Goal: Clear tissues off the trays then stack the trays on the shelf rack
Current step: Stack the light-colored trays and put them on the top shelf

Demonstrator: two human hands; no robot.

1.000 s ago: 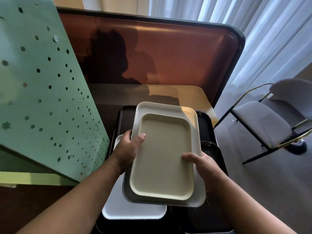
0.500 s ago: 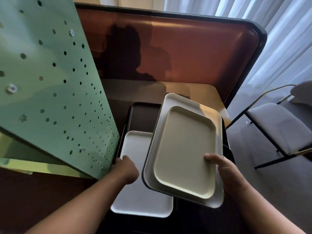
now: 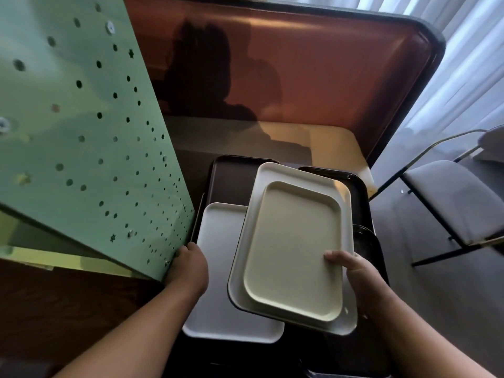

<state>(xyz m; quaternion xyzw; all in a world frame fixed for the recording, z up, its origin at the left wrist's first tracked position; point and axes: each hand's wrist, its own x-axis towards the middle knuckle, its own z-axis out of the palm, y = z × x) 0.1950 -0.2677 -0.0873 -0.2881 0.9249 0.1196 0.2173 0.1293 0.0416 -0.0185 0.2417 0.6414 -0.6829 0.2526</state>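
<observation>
Trays stacked at centre frame, a beige tray (image 3: 294, 249) nested in a white tray (image 3: 275, 173), run lengthwise from lower right to upper centre, tilted. The right hand (image 3: 354, 279) grips their right edge, thumb on top. The left hand (image 3: 191, 268) curls closed at the grey tray (image 3: 218, 309) lying lower centre.

Left hand (image 3: 189, 264): lower centre-left of frame, knuckles up, fingers curled down; grip state cannot be read.
Left forearm: extends from bottom-left edge.
Right hand (image 3: 354, 279): lower right, thumb on top, grip closed.
Right forearm: enters from bottom-right corner.
</observation>
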